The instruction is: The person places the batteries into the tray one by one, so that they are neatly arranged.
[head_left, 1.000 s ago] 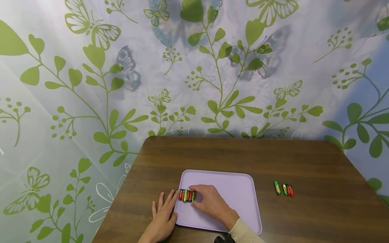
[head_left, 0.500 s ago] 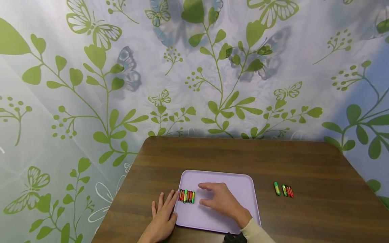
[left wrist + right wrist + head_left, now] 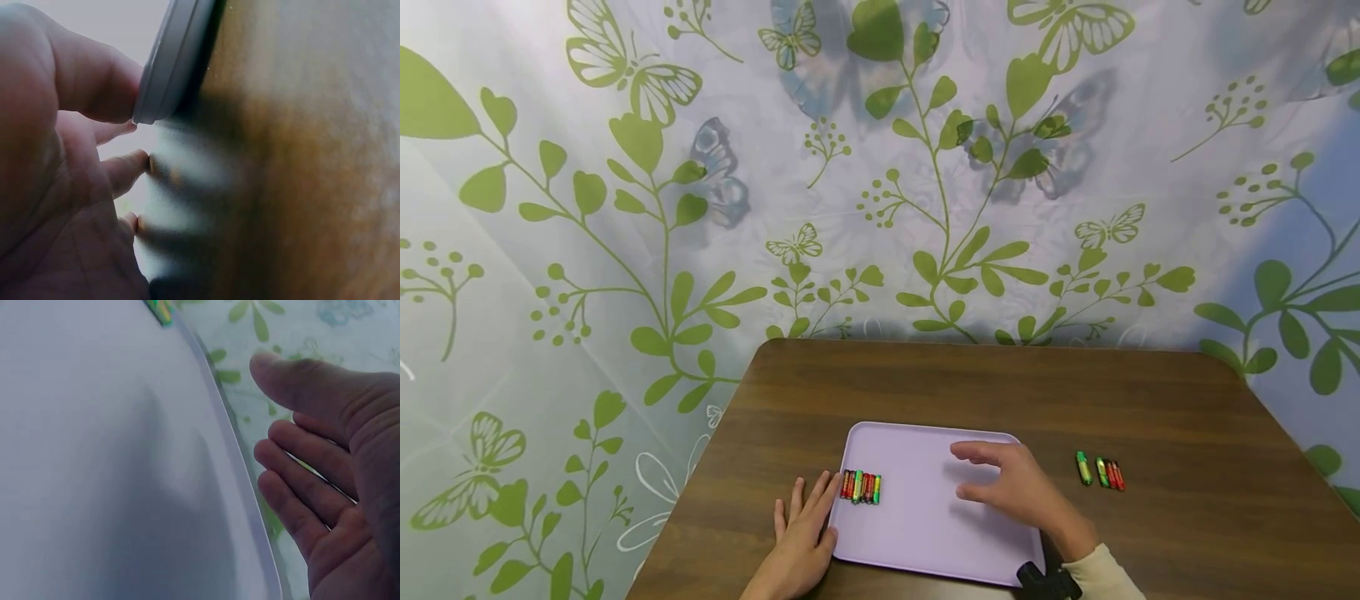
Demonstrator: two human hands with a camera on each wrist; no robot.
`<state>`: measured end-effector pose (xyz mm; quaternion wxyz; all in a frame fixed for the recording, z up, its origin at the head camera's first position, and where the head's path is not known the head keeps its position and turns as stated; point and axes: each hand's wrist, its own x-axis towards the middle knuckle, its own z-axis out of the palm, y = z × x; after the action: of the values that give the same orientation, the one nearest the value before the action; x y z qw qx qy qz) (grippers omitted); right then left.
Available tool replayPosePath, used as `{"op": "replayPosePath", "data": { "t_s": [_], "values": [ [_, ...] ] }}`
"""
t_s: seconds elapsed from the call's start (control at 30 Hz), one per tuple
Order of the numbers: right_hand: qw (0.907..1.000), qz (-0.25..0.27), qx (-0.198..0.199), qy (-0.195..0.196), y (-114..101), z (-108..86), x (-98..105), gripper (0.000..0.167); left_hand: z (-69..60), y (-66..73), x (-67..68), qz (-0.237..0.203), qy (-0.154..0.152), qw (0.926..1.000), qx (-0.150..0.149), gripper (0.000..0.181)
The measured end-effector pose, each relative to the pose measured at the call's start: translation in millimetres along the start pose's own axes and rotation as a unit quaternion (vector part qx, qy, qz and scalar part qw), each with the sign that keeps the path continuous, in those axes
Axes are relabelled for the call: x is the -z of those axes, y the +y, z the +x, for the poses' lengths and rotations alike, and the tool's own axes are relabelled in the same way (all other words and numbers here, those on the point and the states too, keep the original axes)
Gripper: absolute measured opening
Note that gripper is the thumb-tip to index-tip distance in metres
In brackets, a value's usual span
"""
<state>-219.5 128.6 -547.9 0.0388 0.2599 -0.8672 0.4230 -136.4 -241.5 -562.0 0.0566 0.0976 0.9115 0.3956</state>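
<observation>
A row of several red and green batteries [image 3: 861, 487] lies side by side along the left part of a pale purple tray [image 3: 925, 533]. My left hand [image 3: 802, 533] rests at the tray's left edge with its fingers spread straight; in the left wrist view its thumb [image 3: 100, 81] touches the tray rim [image 3: 169, 62]. Above the right half of the tray hovers my right hand [image 3: 1018, 487], thumb and fingers apart with nothing between them. One green battery end [image 3: 161, 310] shows at the top of the right wrist view.
To the right of the tray, on the brown wooden table [image 3: 1180, 533], lie a green battery [image 3: 1083, 468] and a small group of green and red batteries [image 3: 1110, 473]. A leaf-and-butterfly patterned cloth [image 3: 880, 208] hangs behind the table.
My right hand has let go at the battery row and moved right across the tray, its fingers parted. The left hand and the batteries have stayed in place.
</observation>
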Motion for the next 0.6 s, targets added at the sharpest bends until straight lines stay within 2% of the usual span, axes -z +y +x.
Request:
{"op": "replayPosePath", "data": {
  "t_s": [0.23,0.4,0.6],
  "values": [
    [0.9992,-0.024,-0.031,0.006,17.3,-26.3,36.5,0.054,0.7,-1.0,-1.4,0.001,0.000,1.0000,0.002,0.076],
    [0.9982,-0.037,-0.041,0.025,28.6,-45.9,62.2,0.057,0.7,-1.6,-1.9,0.001,-0.001,1.0000,0.003,0.076],
    [0.9918,-0.084,-0.087,0.041,38.4,-65.2,97.4,0.057,0.3,-1.9,-1.4,0.001,-0.004,1.0000,0.005,0.075]
  ]
}}
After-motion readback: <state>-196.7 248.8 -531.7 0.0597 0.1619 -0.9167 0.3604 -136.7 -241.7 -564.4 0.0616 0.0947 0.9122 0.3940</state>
